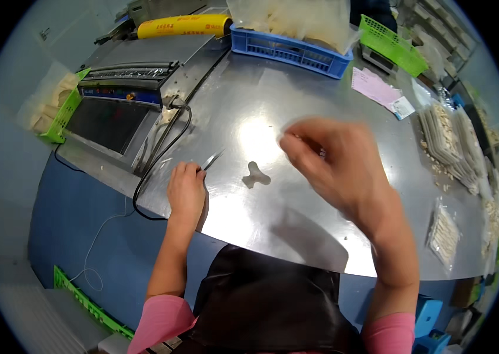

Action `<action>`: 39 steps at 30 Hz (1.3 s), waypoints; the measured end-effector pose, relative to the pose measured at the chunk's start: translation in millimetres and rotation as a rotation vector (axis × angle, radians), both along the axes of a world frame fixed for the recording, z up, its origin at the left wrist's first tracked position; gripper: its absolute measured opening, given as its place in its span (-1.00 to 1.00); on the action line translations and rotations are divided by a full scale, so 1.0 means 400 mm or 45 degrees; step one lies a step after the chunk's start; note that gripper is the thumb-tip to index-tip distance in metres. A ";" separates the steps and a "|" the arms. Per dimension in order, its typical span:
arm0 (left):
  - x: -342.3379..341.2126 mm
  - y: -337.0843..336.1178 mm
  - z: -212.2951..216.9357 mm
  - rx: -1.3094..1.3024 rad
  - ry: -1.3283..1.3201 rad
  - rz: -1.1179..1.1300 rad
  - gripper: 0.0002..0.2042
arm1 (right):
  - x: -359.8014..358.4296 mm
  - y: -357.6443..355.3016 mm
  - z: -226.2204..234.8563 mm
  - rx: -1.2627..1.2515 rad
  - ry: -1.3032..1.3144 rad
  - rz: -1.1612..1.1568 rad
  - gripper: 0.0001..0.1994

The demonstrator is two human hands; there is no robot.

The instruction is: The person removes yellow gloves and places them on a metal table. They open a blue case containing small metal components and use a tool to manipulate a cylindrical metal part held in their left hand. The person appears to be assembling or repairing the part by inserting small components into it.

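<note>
My left hand [186, 190] rests near the table's front edge, its fingers closed around a thin, pointed metal tool [213, 159] whose tip points up and right. Most of that tool is hidden under the fingers. Above the table to the right, my right hand [338, 168] is raised and slightly blurred, with curled fingers. Whatever may be in its grip cannot be made out. Between the two hands a grey, three-lobed shape [255, 175] lies on the metal table [302, 130]; whether it is a flat piece or a wet patch is unclear.
A wrapping machine [122, 94] with a yellow film roll [184, 26] stands at the left, its black cable [187, 121] curving beside my left hand. At the back sits a blue crate [290, 53]. Pink paper [374, 87] and packed pale food trays [443, 133] lie right.
</note>
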State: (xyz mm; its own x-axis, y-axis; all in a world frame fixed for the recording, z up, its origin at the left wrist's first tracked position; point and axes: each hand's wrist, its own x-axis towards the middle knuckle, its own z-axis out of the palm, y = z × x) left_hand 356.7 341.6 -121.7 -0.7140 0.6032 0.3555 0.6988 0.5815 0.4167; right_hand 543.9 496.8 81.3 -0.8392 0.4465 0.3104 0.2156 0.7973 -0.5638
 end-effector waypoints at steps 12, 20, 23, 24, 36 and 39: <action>-0.022 0.024 -0.027 0.074 0.067 0.042 -0.88 | 0.393 -0.120 -0.360 -0.730 -0.131 -0.677 -0.82; 0.010 0.004 0.011 0.341 0.128 0.043 -0.93 | 0.381 -0.140 -0.365 -0.777 -0.116 -0.650 -0.81; -0.027 -0.016 -0.007 0.284 0.185 0.058 -0.93 | 0.378 -0.147 -0.369 -0.712 -0.125 -0.616 -0.81; -0.033 -0.025 -0.009 0.245 0.192 0.066 -0.92 | 0.378 -0.150 -0.372 -0.704 -0.136 -0.622 -0.81; 0.137 0.112 0.051 0.194 -0.145 -0.401 -0.60 | 0.367 -0.177 -0.374 -0.738 -0.119 -0.600 -0.82; 0.151 0.159 0.041 -0.084 -0.180 -0.533 -0.60 | 0.379 -0.195 -0.371 -0.724 -0.117 -0.613 -0.80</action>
State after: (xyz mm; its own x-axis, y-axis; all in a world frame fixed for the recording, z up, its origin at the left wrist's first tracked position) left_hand 417.2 405.2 -105.2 -0.4420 0.8689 0.2229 0.8186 0.2891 0.4963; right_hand 695.3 418.7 -67.1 -0.5219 0.8416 -0.1393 0.5330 0.1942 -0.8236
